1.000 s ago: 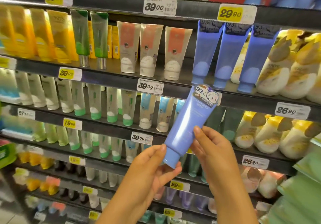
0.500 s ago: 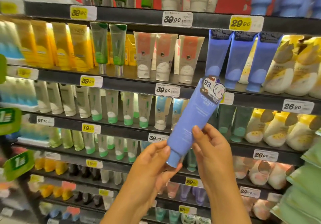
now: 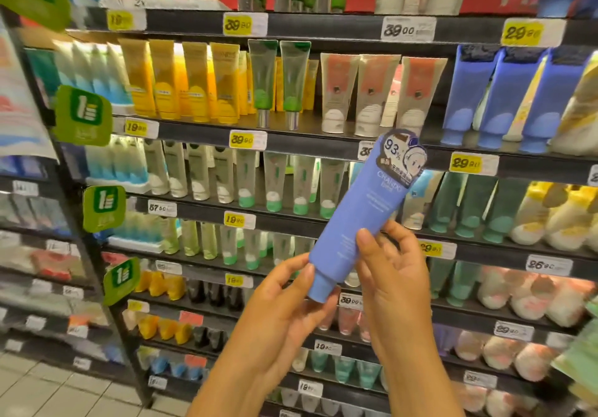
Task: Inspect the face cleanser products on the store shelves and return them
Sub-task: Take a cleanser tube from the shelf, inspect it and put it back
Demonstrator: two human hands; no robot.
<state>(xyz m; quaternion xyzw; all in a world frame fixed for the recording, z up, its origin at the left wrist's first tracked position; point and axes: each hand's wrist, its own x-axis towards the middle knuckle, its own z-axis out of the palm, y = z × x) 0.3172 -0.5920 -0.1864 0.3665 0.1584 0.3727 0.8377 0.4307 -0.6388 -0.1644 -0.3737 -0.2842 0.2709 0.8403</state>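
I hold a blue face cleanser tube (image 3: pixel 359 219) tilted in front of the shelves, cap end down-left, its sticker end with "93%" up-right. My right hand (image 3: pixel 391 271) grips the tube's lower body, thumb across the front and fingers behind. My left hand (image 3: pixel 284 306) is under the cap end, thumb against the tube's lower side and fingers cupped beneath the cap. Three matching blue tubes (image 3: pixel 504 99) stand cap-down on the upper right shelf.
Dark shelves (image 3: pixel 323 144) with yellow and white price tags carry rows of tubes: yellow (image 3: pixel 194 83), green (image 3: pixel 278 79), beige-orange (image 3: pixel 372 89), teal (image 3: pixel 466 203). Green promo tags (image 3: pixel 82 115) stick out at the left. Tiled floor (image 3: pixel 48 394) shows bottom left.
The view has swung left and slightly down, so the shelves shifted right in frame. The tube and both hands keep nearly the same pose, the tube rising a little.
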